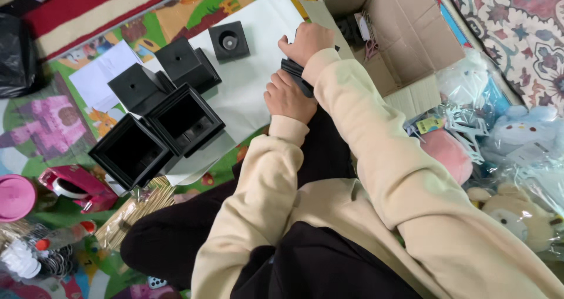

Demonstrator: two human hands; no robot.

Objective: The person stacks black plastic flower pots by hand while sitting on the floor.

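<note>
My left hand [286, 97] and my right hand [307, 40] are both closed around a black plastic piece [295, 74] at the edge of a white paper sheet [258, 69]. Most of that piece is hidden by my hands and cream sleeves. On the sheet to the left stand several black square pots: one upright small pot [229, 40], two turned bottom-up [185, 61] [138, 87], and two larger ones lying open toward me [185, 121] [132, 152].
An open cardboard box [405, 34] holding dark parts sits just beyond my right hand. Bagged plush toys [517, 175] lie at the right. A pink tape dispenser [76, 184], a pink lid [14, 197] and a bundle of wooden sticks [138, 208] lie at the left on a colourful play mat.
</note>
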